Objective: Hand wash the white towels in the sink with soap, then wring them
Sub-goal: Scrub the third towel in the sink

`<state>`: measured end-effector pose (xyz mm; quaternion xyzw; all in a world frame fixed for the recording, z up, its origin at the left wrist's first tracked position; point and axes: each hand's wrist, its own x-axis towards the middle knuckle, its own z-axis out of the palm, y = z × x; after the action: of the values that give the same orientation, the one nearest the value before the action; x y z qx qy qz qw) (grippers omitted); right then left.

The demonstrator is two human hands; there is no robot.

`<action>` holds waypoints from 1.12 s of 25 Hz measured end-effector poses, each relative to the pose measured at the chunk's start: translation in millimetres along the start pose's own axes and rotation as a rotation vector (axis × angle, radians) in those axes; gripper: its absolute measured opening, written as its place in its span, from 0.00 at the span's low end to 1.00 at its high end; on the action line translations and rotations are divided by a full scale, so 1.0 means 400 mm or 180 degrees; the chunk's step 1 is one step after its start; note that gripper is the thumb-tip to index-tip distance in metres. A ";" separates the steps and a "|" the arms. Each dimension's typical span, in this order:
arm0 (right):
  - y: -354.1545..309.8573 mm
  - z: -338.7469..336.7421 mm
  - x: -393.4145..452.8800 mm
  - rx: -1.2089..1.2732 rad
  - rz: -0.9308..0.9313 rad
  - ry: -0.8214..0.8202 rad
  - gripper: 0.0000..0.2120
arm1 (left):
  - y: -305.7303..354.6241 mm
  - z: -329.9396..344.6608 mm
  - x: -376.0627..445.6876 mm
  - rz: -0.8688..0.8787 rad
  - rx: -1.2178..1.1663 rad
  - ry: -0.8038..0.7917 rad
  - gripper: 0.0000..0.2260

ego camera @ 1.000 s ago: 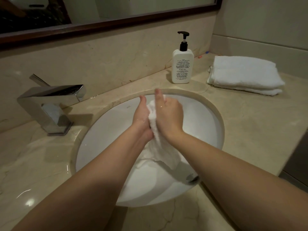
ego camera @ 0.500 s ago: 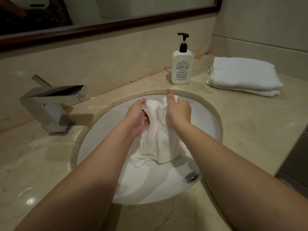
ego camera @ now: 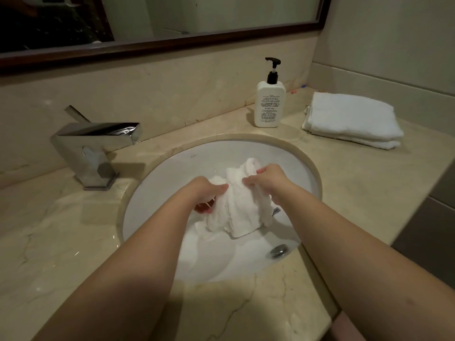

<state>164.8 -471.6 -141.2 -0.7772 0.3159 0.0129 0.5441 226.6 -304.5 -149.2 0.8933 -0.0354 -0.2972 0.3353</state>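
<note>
- Left hand [ego camera: 205,190]: fingers curled into the wet white towel [ego camera: 240,205], gripping its 9 o'clock side.
- Right hand [ego camera: 270,180]: thumb and fingers pinching the towel's upper fold at 2 o'clock.
- Towel bunched mid-basin in the sink [ego camera: 172,168], drain [ego camera: 278,250] at 5 o'clock.
- Folded towels [ego camera: 352,119] on the counter at 2 o'clock, soap bottle [ego camera: 270,104] at 12.

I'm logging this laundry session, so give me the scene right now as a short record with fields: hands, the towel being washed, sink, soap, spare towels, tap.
left hand: left hand grips the wet towel's left side
right hand: right hand grips its upper right folds
wet towel: wet towel bunched, held over the basin
sink: sink white, round, drain at the near right
soap: pump bottle upright on the counter behind the basin
spare towels: folded towels stacked at the far right
tap: faucet, no running water visible
</note>
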 end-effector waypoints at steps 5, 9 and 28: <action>0.013 -0.023 -0.029 -0.0668 0.0115 -0.0718 0.40 | 0.002 -0.008 -0.026 0.0090 -0.0210 -0.0675 0.15; 0.017 -0.045 -0.031 -0.0821 0.0061 -0.0658 0.34 | -0.003 0.000 -0.020 0.0318 -0.0101 -0.0499 0.13; -0.029 -0.105 -0.026 0.0049 -0.0747 -0.0643 0.12 | 0.016 -0.015 0.006 0.1191 -0.0672 0.1297 0.11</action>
<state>148.7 -500.2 -110.5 -0.7994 0.1666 0.0249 0.5767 232.8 -306.4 -142.7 0.8727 -0.1004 -0.0468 0.4755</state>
